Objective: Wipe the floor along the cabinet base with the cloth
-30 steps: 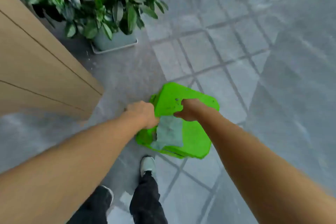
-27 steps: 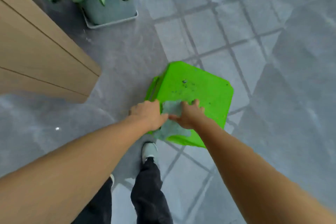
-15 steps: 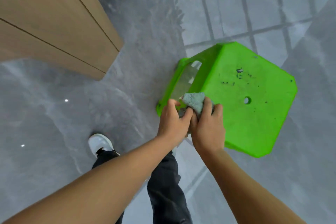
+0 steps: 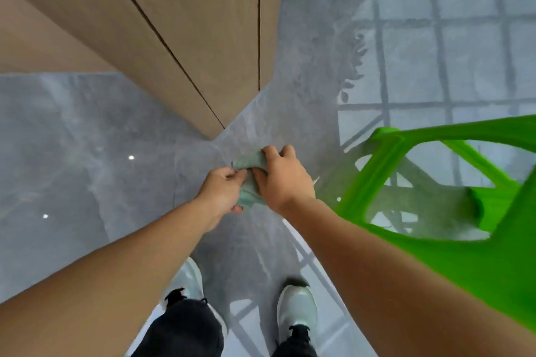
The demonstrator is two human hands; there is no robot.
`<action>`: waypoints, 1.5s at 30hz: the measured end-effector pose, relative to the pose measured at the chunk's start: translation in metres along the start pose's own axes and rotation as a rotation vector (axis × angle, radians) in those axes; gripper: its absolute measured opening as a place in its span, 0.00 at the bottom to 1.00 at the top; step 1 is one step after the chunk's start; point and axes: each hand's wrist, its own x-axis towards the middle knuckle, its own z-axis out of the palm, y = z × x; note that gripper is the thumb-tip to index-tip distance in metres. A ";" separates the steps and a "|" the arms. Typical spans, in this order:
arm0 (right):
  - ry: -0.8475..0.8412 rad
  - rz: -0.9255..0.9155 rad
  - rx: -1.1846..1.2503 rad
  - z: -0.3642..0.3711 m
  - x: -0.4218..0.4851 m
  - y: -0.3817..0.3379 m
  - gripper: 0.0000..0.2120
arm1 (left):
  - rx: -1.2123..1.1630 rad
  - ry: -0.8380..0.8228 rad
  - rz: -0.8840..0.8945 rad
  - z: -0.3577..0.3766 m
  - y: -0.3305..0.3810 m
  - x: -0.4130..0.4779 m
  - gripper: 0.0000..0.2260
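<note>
Left hand (image 4: 222, 193) and right hand (image 4: 280, 180) together, fingers curled

Glossy grey stone floor (image 4: 87, 139), matt wood-look cabinet (image 4: 188, 23), soft cloth (image 4: 249, 162), shiny plastic stool (image 4: 435, 136)

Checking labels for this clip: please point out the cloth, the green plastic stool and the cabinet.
cloth (image 4: 249, 162): head view, on the bunched top fold between both hands.
green plastic stool (image 4: 377, 171): head view, on a slanted leg.
cabinet (image 4: 203, 38): head view, on the wood front panel.

A pale green cloth (image 4: 250, 180), a tan wood-grain cabinet (image 4: 185, 29), a grey marbled floor (image 4: 87, 136), a bright green plastic stool (image 4: 452, 243) and white shoes (image 4: 295, 307) were seen.
</note>
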 end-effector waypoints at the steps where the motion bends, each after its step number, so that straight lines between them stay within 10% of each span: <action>1: -0.003 -0.042 -0.054 0.014 0.018 0.010 0.15 | -0.017 0.014 -0.002 0.006 -0.009 0.024 0.08; 10: 0.212 -0.218 -0.227 0.075 0.209 0.067 0.17 | -0.336 0.132 0.139 0.011 -0.022 0.228 0.06; 15: 0.152 -0.378 -0.268 0.083 0.202 0.073 0.22 | 0.273 0.351 0.357 -0.037 -0.065 0.209 0.09; 18: -0.093 -0.254 -0.283 0.102 0.188 0.065 0.36 | 0.652 0.532 0.248 -0.074 -0.106 0.176 0.30; 22: -0.104 -0.103 -0.480 0.135 0.200 0.050 0.57 | 0.820 0.332 -0.111 -0.090 -0.155 0.165 0.64; 33: -0.110 -0.576 -0.675 0.161 0.186 0.079 0.48 | 0.749 0.194 -0.265 -0.078 -0.141 0.169 0.73; 41: 0.077 0.111 -0.550 0.079 0.267 0.109 0.54 | 0.746 0.189 -0.238 -0.077 -0.147 0.173 0.72; 45: 0.021 0.015 -0.513 0.149 0.219 0.050 0.54 | 0.761 0.184 -0.264 -0.077 -0.147 0.173 0.73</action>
